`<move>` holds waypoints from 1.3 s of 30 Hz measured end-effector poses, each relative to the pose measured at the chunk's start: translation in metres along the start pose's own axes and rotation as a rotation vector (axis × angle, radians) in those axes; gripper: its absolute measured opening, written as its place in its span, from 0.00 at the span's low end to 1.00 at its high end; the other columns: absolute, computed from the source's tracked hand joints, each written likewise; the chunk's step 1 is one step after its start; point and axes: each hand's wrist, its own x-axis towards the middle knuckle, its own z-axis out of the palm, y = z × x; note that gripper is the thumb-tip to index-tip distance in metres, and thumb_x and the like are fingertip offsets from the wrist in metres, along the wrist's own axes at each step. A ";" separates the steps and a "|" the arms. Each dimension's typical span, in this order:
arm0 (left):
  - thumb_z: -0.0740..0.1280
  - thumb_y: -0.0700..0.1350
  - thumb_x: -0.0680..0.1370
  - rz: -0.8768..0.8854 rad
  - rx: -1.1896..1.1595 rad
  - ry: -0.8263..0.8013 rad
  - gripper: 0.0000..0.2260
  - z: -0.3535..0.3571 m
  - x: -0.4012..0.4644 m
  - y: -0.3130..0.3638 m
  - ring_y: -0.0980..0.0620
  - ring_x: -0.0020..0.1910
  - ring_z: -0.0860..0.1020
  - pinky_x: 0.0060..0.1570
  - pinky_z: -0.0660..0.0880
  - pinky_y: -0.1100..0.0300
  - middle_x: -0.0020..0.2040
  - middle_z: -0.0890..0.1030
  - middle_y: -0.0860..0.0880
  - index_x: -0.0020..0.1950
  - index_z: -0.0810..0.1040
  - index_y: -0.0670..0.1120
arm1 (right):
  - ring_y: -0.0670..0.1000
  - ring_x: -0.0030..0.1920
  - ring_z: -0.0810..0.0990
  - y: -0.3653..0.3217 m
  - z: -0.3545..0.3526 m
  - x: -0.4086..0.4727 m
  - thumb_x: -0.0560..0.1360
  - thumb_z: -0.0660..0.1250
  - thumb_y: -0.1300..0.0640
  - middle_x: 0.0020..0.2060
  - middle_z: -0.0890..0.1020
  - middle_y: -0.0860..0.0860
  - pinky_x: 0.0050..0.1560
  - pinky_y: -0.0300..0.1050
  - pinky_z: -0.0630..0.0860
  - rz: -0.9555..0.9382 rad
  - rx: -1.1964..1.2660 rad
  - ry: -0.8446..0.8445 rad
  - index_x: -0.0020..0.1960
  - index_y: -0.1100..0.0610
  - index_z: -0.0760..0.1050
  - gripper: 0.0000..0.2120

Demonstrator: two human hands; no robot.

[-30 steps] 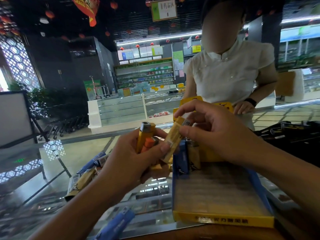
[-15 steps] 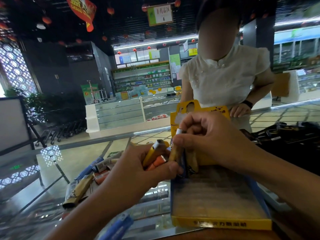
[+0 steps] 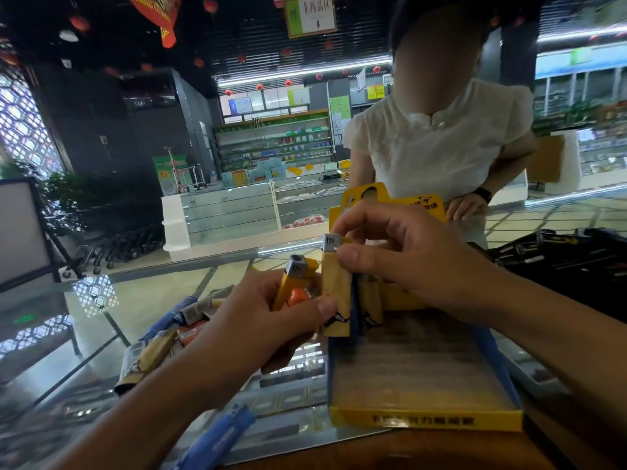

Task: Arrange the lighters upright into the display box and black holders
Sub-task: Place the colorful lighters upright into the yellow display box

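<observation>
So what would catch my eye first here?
Two hands meet mid-frame over a glass counter: the right hand pinches a tan lighter upright at the far left corner of the yellow display box, while the left hand grips a yellow lighter and an orange one. More lighters lie loose to the left, and a person in white stands across the counter.

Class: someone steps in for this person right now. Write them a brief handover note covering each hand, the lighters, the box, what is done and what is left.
Right hand pinches a tan lighter upright at the display box, far left corner.
Left hand grips a yellow lighter and an orange one.
Done: a few lighters stand at the box's far end; most of it is bare.
Left: seat these three, then the loose lighters on the glass counter. Black holders not clearly seen.
</observation>
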 end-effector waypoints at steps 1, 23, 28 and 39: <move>0.73 0.55 0.72 0.000 0.014 -0.008 0.09 0.001 0.000 -0.001 0.55 0.23 0.69 0.23 0.66 0.65 0.28 0.74 0.50 0.35 0.80 0.52 | 0.38 0.39 0.80 0.001 -0.001 0.000 0.74 0.70 0.54 0.41 0.80 0.48 0.40 0.31 0.74 0.001 -0.030 -0.022 0.51 0.52 0.79 0.07; 0.72 0.49 0.74 -0.086 0.255 0.084 0.11 0.003 0.009 -0.012 0.46 0.23 0.76 0.24 0.73 0.58 0.29 0.80 0.40 0.40 0.78 0.42 | 0.37 0.45 0.78 0.001 -0.024 -0.009 0.74 0.74 0.55 0.43 0.81 0.43 0.43 0.27 0.73 -0.077 -0.715 -0.039 0.50 0.53 0.77 0.08; 0.71 0.45 0.76 -0.086 0.188 0.097 0.10 0.007 0.010 -0.014 0.48 0.21 0.76 0.23 0.71 0.60 0.27 0.80 0.43 0.42 0.76 0.40 | 0.37 0.48 0.76 0.004 -0.017 -0.013 0.74 0.74 0.57 0.42 0.79 0.42 0.44 0.28 0.73 -0.166 -0.747 -0.044 0.50 0.56 0.78 0.08; 0.72 0.53 0.68 -0.075 0.173 0.174 0.12 0.007 0.008 -0.015 0.49 0.20 0.70 0.21 0.68 0.61 0.24 0.75 0.45 0.41 0.77 0.46 | 0.30 0.43 0.70 0.005 -0.015 -0.014 0.73 0.75 0.54 0.42 0.68 0.39 0.43 0.25 0.66 -0.138 -0.780 -0.065 0.47 0.50 0.75 0.09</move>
